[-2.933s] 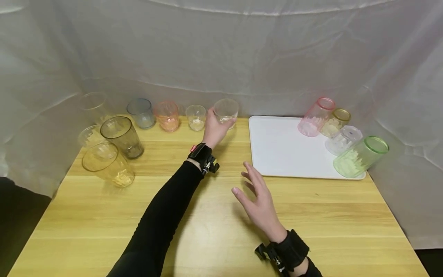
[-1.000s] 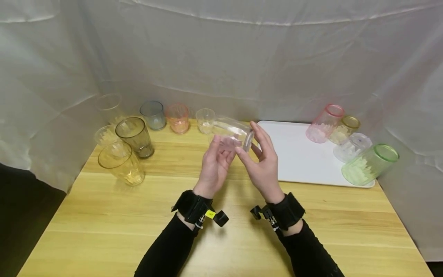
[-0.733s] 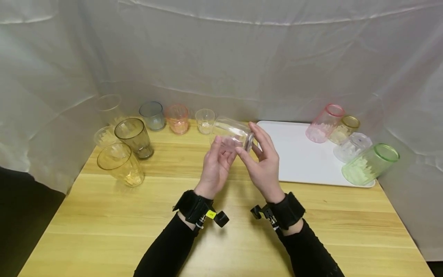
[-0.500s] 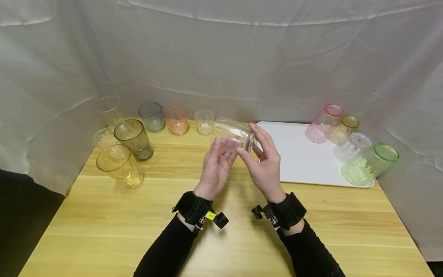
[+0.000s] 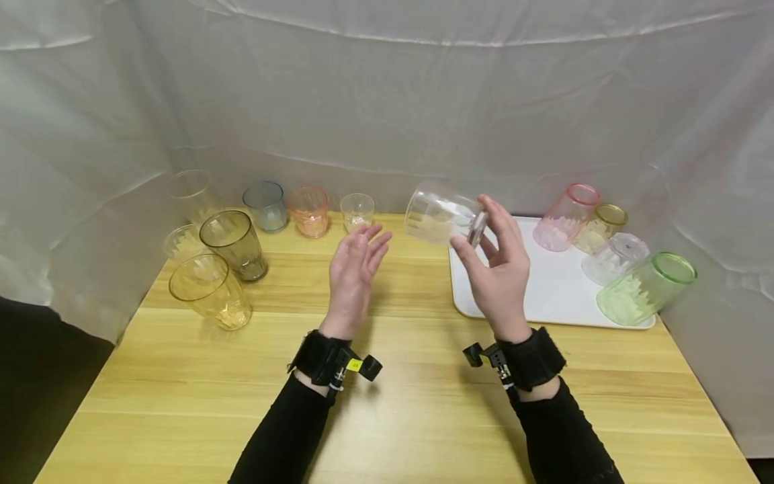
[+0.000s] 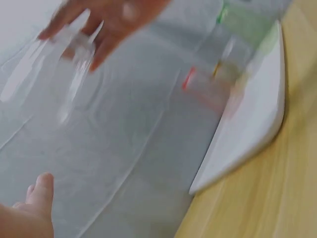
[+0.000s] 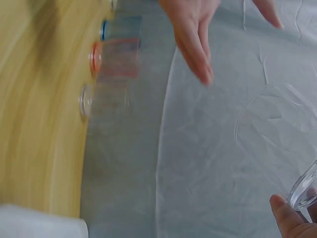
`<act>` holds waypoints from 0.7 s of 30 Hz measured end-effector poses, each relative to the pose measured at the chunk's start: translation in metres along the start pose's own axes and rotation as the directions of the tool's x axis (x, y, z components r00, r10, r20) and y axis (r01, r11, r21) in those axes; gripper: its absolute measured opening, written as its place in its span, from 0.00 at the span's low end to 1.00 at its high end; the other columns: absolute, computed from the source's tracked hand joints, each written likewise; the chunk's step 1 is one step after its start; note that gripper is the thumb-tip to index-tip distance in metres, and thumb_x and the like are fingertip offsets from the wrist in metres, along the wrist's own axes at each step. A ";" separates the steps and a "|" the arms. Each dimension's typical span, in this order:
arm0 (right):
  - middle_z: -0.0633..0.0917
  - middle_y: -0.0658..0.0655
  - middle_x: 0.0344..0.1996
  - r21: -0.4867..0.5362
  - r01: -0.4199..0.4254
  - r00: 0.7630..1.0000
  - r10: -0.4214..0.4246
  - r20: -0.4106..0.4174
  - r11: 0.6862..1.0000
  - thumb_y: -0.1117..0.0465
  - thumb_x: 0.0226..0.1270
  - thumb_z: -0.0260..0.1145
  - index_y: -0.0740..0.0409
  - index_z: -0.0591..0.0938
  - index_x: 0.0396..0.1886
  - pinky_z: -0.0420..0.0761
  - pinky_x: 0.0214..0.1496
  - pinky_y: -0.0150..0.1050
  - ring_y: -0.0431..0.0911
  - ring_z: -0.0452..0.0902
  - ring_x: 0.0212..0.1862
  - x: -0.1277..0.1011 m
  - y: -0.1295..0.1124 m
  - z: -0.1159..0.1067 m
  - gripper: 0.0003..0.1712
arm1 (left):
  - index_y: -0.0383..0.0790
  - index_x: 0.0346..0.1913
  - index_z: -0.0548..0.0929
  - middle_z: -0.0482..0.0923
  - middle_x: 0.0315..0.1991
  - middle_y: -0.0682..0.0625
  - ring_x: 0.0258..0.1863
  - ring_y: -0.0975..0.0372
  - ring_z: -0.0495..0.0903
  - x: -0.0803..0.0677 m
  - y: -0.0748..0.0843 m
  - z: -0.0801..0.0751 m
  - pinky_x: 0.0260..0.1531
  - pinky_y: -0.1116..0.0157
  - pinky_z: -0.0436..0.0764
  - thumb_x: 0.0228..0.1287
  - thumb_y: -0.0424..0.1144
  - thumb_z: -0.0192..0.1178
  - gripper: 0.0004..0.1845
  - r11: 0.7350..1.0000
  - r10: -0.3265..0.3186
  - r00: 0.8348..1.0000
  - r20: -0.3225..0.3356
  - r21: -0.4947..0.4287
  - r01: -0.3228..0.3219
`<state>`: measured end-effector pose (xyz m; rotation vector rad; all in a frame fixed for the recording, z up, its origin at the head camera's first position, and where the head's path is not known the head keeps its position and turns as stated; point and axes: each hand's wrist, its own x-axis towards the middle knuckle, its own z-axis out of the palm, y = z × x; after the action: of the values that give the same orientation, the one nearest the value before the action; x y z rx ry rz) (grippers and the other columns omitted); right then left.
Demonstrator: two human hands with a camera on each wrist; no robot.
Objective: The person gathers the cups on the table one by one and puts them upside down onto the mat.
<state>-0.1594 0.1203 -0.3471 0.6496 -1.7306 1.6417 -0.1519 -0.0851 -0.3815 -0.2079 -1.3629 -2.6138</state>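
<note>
Head view: bright, diffuse; pale glare on light-wood desk [image 5: 396,423], soft-edged shadows alongside. White highlights on clear colourless cylindrical tumbler [image 5: 440,215]. Wide-lens stretch near edges. Left wrist view: tall transparent green tumbler [image 6: 247,22] motion-smeared. Right wrist view: dimmer, bluish; transparent red-orange cup [image 7: 118,58] blurred.

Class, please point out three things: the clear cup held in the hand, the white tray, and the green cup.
Clear cup [image 5: 440,214]: head view, middle of its side wall.
White tray [image 5: 556,290]: head view, bare upper surface.
Green cup [image 5: 639,289]: head view, middle of its side wall.
</note>
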 end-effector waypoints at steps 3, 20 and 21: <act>0.77 0.62 0.68 -0.030 -0.002 1.000 0.001 -0.024 1.000 0.78 0.63 0.71 0.69 0.75 0.71 0.81 0.66 0.41 0.54 0.73 0.68 0.006 0.001 -0.011 0.35 | 0.24 0.74 0.58 0.65 0.72 0.28 0.69 0.41 0.72 0.005 0.006 -0.009 0.72 0.56 0.73 0.67 0.52 0.69 0.47 0.990 0.062 0.998 -0.012 0.124 -0.060; 0.79 0.60 0.64 -0.416 -0.211 0.977 0.188 -0.096 0.884 0.72 0.63 0.75 0.58 0.80 0.69 0.78 0.63 0.31 0.48 0.76 0.64 0.027 0.022 -0.087 0.34 | 0.37 0.77 0.62 0.64 0.74 0.42 0.72 0.49 0.66 0.009 0.047 -0.050 0.69 0.44 0.71 0.67 0.55 0.70 0.44 0.372 0.047 0.992 0.116 0.920 -0.125; 0.79 0.60 0.65 -0.446 -0.220 0.975 0.204 -0.084 0.867 0.70 0.64 0.76 0.57 0.80 0.70 0.77 0.63 0.31 0.49 0.76 0.65 0.029 0.022 -0.092 0.33 | 0.37 0.77 0.62 0.64 0.74 0.42 0.71 0.48 0.66 0.009 0.049 -0.051 0.68 0.43 0.72 0.66 0.55 0.70 0.45 0.341 0.038 0.992 0.123 0.931 -0.128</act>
<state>-0.1835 0.2159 -0.3407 0.2104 -2.1224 1.2958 -0.1518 -0.1555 -0.3696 -0.1795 -2.5361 -1.2986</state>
